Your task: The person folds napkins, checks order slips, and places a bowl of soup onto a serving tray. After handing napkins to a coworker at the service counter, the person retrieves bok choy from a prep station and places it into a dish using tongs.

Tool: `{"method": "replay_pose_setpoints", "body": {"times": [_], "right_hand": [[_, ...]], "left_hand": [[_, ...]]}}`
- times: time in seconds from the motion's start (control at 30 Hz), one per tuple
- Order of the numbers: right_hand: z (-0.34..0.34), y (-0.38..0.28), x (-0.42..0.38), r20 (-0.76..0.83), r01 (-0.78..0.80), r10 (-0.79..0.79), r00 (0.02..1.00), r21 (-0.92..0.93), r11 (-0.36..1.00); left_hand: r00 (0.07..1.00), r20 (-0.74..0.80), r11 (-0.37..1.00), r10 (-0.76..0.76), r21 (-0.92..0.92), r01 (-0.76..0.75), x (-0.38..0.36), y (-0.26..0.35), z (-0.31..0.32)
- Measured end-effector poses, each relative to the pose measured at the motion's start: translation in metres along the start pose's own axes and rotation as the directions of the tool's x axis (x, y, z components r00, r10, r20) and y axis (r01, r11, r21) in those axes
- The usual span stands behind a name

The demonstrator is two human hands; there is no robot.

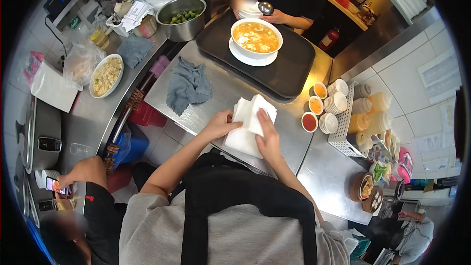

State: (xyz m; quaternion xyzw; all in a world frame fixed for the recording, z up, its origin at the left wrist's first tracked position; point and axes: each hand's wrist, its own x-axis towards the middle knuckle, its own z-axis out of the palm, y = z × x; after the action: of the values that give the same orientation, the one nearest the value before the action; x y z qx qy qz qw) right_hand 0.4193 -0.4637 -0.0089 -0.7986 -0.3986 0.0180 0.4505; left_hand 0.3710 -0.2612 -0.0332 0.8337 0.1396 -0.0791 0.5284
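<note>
While the right hand [268, 140] touches white paper [240, 143], tiles [413, 99] border the counter [293, 154].

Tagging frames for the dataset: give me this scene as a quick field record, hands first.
left hand: curled at the left side of the white paper napkins
right hand: laid over their right side, fingers extended
black tray: ahead on the counter; white soup bowl on white plate
left of napkins: crumpled grey-blue cloth
right of napkins: two orange sauce cups, one red sauce cup
co-worker across counter: hand beside metal ladle
person lower left: holding smartphone
</note>
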Motion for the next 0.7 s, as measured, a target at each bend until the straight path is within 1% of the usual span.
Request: {"method": "replay_pose_setpoints", "body": {"times": [0.03,0.07,0.13,0.17,0.2,0.23,0.27,0.3,0.33,0.37,0.4,0.47,0.5,0.53,0.6,0.67,0.7], "right_hand": [[-0.004,-0.002,0.001,-0.060,-0.082,0.092,0.994,0.140,0.987],[-0.007,0.001,0.000,-0.069,-0.087,0.097,0.993,0.136,0.987],[-0.014,0.003,0.002,-0.199,-0.103,0.200,0.959,0.413,0.905],[-0.018,-0.002,0.003,-0.278,-0.092,0.234,0.932,0.443,0.892],[-0.025,-0.007,0.006,-0.300,-0.078,0.225,0.927,0.432,0.898],[-0.036,-0.015,0.010,-0.377,-0.036,0.166,0.911,0.329,0.944],[-0.048,-0.022,0.016,-0.448,0.005,0.094,0.889,0.214,0.977],[-0.060,-0.029,0.020,-0.435,0.025,0.040,0.900,0.143,0.989],[-0.069,-0.034,0.025,-0.464,0.045,0.012,0.886,0.111,0.993],[-0.076,-0.039,0.030,-0.369,0.113,-0.121,0.921,-0.043,0.993],[-0.084,-0.046,0.036,-0.253,0.187,-0.233,0.939,-0.193,0.963],[-0.108,-0.081,0.050,-0.041,0.183,-0.218,0.975,-0.403,0.897],[-0.116,-0.089,0.059,-0.088,0.156,-0.253,0.963,-0.583,0.798],[-0.129,-0.104,0.070,-0.150,0.066,-0.258,0.954,-0.738,0.672],[-0.162,-0.111,0.104,-0.321,-0.127,-0.417,0.850,-0.894,0.429],[-0.214,-0.119,0.138,-0.214,-0.120,-0.531,0.820,-0.971,0.206],[-0.240,-0.119,0.157,-0.208,-0.024,-0.636,0.743,-0.958,0.285]], "left_hand": [[1.000,0.006,1.000,0.007,0.002,-0.007,0.000,-0.001,0.001],[0.999,-0.016,0.999,0.038,0.025,-0.038,0.000,-0.002,0.003],[0.996,-0.031,0.995,0.085,0.054,-0.083,0.000,-0.003,0.003],[0.994,-0.057,0.994,0.092,0.060,-0.089,-0.001,-0.003,0.001],[0.991,-0.083,0.993,0.106,0.067,-0.101,-0.001,-0.001,0.000],[0.945,-0.201,0.927,0.257,0.326,-0.183,-0.009,0.012,-0.003],[0.936,-0.196,0.919,0.292,0.330,-0.217,-0.007,0.021,-0.001],[0.926,-0.196,0.944,0.323,0.007,-0.329,-0.001,0.033,0.004],[0.912,-0.196,0.857,0.361,-0.317,-0.407,0.006,0.050,0.007],[0.937,0.028,0.616,0.349,-0.760,-0.206,0.000,0.089,0.003],[0.893,0.169,0.347,0.418,-0.938,0.015,-0.001,0.124,0.000],[0.853,0.279,0.204,0.440,-0.957,0.208,0.014,0.177,-0.010],[0.845,0.297,0.248,0.445,-0.947,0.203,0.030,0.198,-0.009],[0.848,0.340,0.276,0.406,-0.930,0.241,0.034,0.226,-0.013],[0.827,0.301,0.293,0.474,-0.940,0.174,0.048,0.282,-0.022],[0.778,0.191,0.321,0.598,-0.947,-0.015,0.057,0.346,-0.037],[0.617,0.154,0.245,0.772,-0.967,-0.065,0.062,0.380,-0.051]]}}
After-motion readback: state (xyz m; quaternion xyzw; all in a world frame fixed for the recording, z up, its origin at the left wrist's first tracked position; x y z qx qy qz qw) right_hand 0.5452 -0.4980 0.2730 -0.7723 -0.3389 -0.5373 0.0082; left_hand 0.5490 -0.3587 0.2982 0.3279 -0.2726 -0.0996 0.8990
